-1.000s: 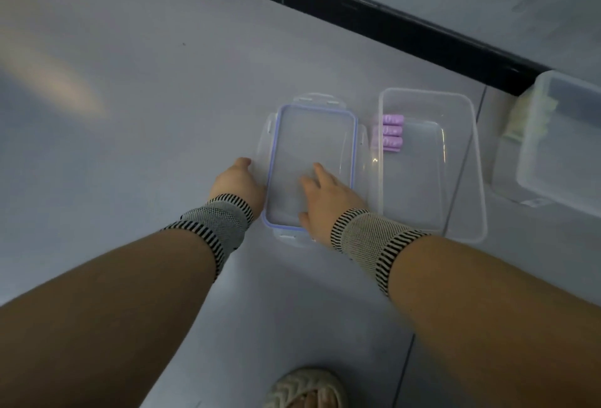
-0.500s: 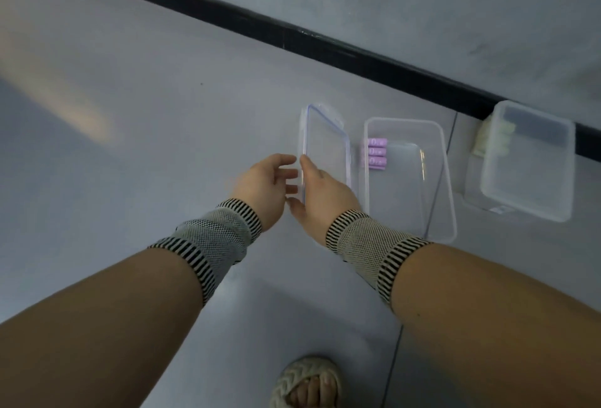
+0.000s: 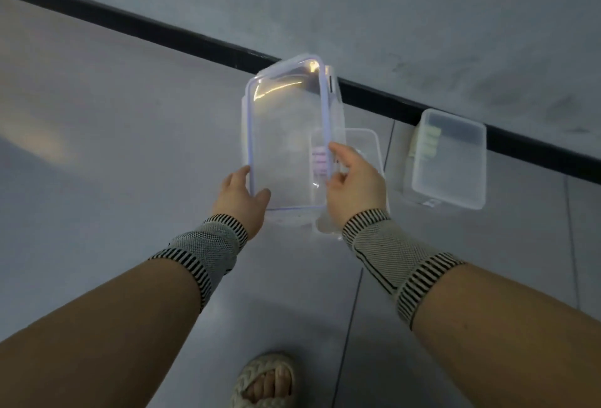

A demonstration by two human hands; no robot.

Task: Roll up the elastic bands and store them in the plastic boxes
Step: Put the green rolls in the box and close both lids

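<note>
I hold a clear lid with a purple rim [image 3: 286, 121] up in the air with both hands. My left hand [image 3: 242, 199] grips its lower left edge, thumb on the near face. My right hand [image 3: 353, 180] grips its right edge. Behind and below the lid, an open clear plastic box [image 3: 370, 147] lies on the floor. Rolled purple elastic bands [image 3: 320, 160] inside it show blurred through the lid.
A second clear plastic box [image 3: 450, 160] stands to the right near the wall, with pale rolled items at its far left side. A black skirting strip [image 3: 195, 40] runs along the wall. My sandalled foot [image 3: 265, 381] is at the bottom centre on the grey tiled floor.
The lid lay flat on the floor left of the box a second ago. Both hands have lifted it, tipped it up and raised it over the box.
</note>
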